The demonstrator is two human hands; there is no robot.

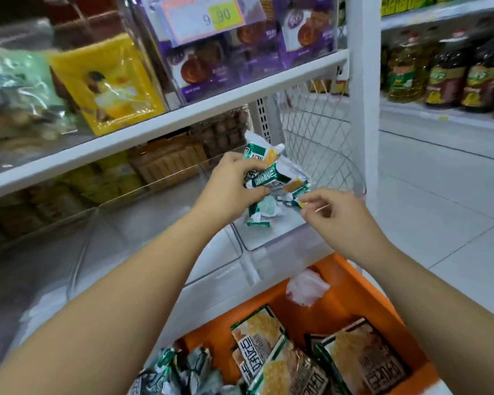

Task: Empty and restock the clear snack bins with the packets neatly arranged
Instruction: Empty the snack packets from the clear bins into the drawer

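My left hand [234, 185] grips a bunch of green-and-white snack packets [271, 178] above the clear bin [268, 238] at the right end of the lower shelf. My right hand [335, 216] pinches the corner of one of those packets, just right of the bunch. One or two packets lie on the floor of that bin. Below my arms stands an orange crate [351, 292] that holds several green-and-white packets [183, 372] at its left and larger brown biscuit packets [362, 360] at its right.
A wider clear bin [143, 246] sits left of the one I work at. Behind it are bins of brown and yellow snacks [166, 163]. The upper shelf [166, 124] carries purple biscuit packs and a yellow packet. A wire basket [317, 129] hangs right; oil bottles [439, 69] stand beyond.
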